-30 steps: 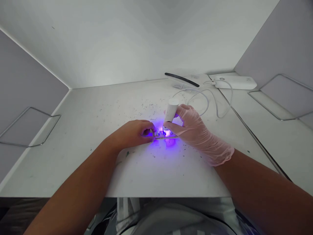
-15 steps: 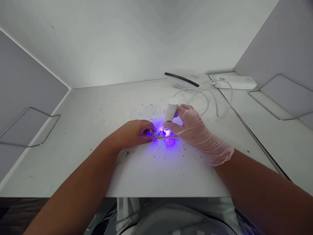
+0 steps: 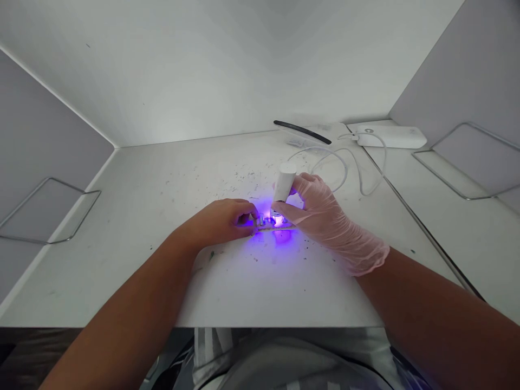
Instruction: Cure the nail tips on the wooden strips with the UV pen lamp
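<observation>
My right hand [image 3: 314,208], in a thin pink glove, has its fingers wrapped round a small white UV lamp [image 3: 285,180]. The lamp stands nearly upright with its lower end just over a narrow thin board [image 3: 276,228]. Bright violet light spreads from there across the table. Several small raised parts sit on the board, but the glare keeps me from making out what they are. My bare left hand [image 3: 229,219] pinches the board's left end between thumb and fingers. The glove hides the board's right end.
Dark specks and scraps dot the white table [image 3: 142,179]. A dark curved strip [image 3: 303,131] lies at the back. A white cable [image 3: 361,173] loops to a long white device [image 3: 390,137] at back right. Wire frames [image 3: 73,187] stand out from both side panels.
</observation>
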Action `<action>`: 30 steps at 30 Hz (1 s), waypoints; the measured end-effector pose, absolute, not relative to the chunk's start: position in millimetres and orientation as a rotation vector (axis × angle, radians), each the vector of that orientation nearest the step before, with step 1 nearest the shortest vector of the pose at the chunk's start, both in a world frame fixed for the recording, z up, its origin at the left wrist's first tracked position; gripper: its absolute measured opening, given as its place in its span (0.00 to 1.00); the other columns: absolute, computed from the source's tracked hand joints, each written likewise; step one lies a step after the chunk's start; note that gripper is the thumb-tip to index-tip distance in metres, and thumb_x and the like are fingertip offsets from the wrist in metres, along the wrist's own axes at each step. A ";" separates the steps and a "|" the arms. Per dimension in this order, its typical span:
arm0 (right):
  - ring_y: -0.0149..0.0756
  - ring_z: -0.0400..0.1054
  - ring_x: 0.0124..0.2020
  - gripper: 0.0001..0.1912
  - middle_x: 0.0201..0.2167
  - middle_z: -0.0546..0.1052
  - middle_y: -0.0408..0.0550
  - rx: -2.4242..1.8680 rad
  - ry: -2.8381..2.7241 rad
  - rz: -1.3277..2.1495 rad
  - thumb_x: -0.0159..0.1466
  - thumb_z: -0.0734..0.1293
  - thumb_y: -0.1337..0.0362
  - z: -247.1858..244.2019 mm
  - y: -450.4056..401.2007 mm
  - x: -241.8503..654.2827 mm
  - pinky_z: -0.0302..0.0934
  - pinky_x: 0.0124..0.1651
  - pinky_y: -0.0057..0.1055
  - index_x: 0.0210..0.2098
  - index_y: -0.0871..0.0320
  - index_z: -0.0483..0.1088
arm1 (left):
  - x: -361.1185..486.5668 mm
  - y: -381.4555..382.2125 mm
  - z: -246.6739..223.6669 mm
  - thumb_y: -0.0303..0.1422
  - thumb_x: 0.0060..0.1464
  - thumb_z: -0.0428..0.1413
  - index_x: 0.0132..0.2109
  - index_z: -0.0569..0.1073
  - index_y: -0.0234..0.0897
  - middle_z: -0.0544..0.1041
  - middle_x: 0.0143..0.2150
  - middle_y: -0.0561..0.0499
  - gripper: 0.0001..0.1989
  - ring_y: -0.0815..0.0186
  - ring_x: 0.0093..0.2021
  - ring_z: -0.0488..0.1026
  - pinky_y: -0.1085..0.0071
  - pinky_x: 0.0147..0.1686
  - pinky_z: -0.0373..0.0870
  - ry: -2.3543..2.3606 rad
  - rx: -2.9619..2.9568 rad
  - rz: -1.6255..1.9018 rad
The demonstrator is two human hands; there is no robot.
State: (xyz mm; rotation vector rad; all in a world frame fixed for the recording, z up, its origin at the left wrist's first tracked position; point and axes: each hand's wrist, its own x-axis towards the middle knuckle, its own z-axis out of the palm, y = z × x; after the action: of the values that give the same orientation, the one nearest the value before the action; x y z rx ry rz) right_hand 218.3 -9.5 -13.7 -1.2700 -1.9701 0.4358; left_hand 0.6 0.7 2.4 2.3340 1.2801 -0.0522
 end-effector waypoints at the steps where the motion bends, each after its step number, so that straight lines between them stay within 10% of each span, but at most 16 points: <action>1: 0.37 0.63 0.35 0.07 0.29 0.71 0.44 -1.271 -1.967 0.438 0.58 0.68 0.59 -13.9 -9.5 218.3 0.56 0.40 0.36 0.32 0.55 0.70 | 0.6 0.8 2.6 0.40 0.53 0.55 0.40 0.75 0.41 0.75 0.32 0.54 0.11 0.69 0.30 0.67 0.71 0.30 0.59 1.280 2.334 -0.054; 30: 0.37 0.63 0.34 0.07 0.28 0.70 0.44 -1.270 -1.958 0.440 0.57 0.69 0.58 -16.7 -8.6 217.8 0.56 0.40 0.37 0.31 0.54 0.70 | 1.5 1.6 4.0 0.41 0.54 0.54 0.40 0.75 0.40 0.75 0.33 0.53 0.12 0.69 0.30 0.66 0.71 0.30 0.59 1.252 2.333 -0.058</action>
State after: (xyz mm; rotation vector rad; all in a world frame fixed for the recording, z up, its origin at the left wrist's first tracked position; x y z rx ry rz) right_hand 217.8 -8.6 -16.7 -1.2701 -1.9581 0.4399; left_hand 1.5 1.6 4.0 2.3332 1.2523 -0.0577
